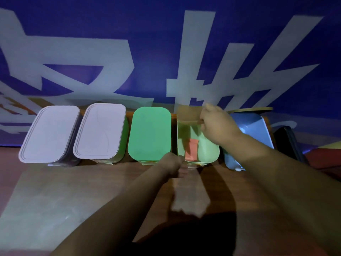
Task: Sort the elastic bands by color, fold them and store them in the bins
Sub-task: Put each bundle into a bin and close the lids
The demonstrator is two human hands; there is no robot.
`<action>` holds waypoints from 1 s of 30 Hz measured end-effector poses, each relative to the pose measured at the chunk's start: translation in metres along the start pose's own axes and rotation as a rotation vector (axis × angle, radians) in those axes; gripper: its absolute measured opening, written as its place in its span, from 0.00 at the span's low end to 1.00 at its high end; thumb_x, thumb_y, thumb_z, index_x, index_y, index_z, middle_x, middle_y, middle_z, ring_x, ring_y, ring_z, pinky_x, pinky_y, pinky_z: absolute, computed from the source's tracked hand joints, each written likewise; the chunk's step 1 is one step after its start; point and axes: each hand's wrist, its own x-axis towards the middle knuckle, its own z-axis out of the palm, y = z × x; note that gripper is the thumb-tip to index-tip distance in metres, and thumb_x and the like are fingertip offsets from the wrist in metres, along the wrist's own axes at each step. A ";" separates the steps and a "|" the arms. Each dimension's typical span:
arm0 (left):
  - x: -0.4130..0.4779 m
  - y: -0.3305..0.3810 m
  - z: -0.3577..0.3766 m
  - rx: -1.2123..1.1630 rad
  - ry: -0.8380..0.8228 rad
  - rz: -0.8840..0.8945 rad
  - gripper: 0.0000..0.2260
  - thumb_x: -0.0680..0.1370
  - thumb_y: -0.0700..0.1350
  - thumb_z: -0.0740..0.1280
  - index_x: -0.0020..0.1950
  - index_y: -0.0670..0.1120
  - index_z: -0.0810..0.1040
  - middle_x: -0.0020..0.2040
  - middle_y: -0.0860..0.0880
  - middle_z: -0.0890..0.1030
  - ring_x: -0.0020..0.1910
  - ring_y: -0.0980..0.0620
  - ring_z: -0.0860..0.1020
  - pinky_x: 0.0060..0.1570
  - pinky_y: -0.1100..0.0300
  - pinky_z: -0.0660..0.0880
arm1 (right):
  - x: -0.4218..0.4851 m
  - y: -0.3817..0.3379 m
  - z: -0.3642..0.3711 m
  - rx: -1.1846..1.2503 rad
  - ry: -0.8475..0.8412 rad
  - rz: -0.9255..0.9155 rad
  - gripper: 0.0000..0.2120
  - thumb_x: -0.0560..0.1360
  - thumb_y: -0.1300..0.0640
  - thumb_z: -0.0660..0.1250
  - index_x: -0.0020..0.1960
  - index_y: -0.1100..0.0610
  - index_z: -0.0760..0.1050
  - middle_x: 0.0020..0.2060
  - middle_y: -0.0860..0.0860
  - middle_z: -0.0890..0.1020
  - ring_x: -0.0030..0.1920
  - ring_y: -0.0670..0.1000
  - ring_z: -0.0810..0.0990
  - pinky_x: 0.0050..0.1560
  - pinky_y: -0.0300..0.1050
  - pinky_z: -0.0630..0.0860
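Here we count five bins in a row across the middle of the frame: the left lilac bin (49,133), the second lilac bin (100,131), the green-lidded bin (149,133), the open green bin (208,150) and the blue bin (258,133). One red band (191,149) lies inside the open green bin. The right hand (215,124) pinches a blurred lid (188,113) above its far rim. The left hand (173,161) is curled at its near rim; we cannot tell if it holds something. The table (73,191) is wooden, and behind it hangs a blue wall (147,34) with big white signs.
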 end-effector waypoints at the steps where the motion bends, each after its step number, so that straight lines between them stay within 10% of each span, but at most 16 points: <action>1: -0.004 0.001 0.001 -0.023 -0.003 0.006 0.07 0.83 0.42 0.68 0.52 0.38 0.76 0.44 0.40 0.82 0.47 0.38 0.82 0.45 0.50 0.78 | -0.010 -0.001 0.003 0.014 -0.017 -0.029 0.07 0.77 0.62 0.68 0.55 0.59 0.78 0.56 0.55 0.75 0.55 0.60 0.76 0.53 0.54 0.76; 5: -0.005 -0.007 0.012 -0.139 0.024 0.078 0.05 0.83 0.43 0.69 0.53 0.41 0.78 0.55 0.38 0.85 0.54 0.40 0.86 0.58 0.43 0.82 | -0.048 -0.002 0.025 0.045 -0.120 -0.108 0.14 0.77 0.58 0.71 0.62 0.56 0.76 0.61 0.52 0.74 0.59 0.57 0.76 0.63 0.54 0.74; 15: -0.024 -0.013 0.047 -0.162 0.246 0.173 0.16 0.86 0.52 0.63 0.60 0.39 0.79 0.42 0.44 0.83 0.37 0.46 0.86 0.43 0.52 0.83 | -0.095 -0.002 0.064 0.022 -0.170 -0.173 0.17 0.79 0.55 0.70 0.66 0.54 0.73 0.65 0.52 0.72 0.66 0.58 0.72 0.67 0.58 0.74; 20: -0.021 -0.006 0.048 0.059 0.344 0.195 0.09 0.83 0.44 0.69 0.58 0.39 0.79 0.47 0.42 0.85 0.43 0.44 0.86 0.51 0.45 0.86 | -0.098 0.003 0.068 0.009 -0.162 -0.203 0.14 0.80 0.56 0.68 0.65 0.53 0.73 0.62 0.51 0.73 0.65 0.57 0.73 0.67 0.57 0.73; 30: -0.016 0.003 0.055 0.289 0.457 0.284 0.16 0.85 0.50 0.61 0.74 0.53 0.69 0.53 0.40 0.83 0.38 0.41 0.87 0.36 0.43 0.86 | -0.099 0.023 0.067 0.055 -0.129 -0.259 0.12 0.81 0.56 0.60 0.61 0.52 0.78 0.59 0.49 0.76 0.62 0.56 0.75 0.63 0.54 0.71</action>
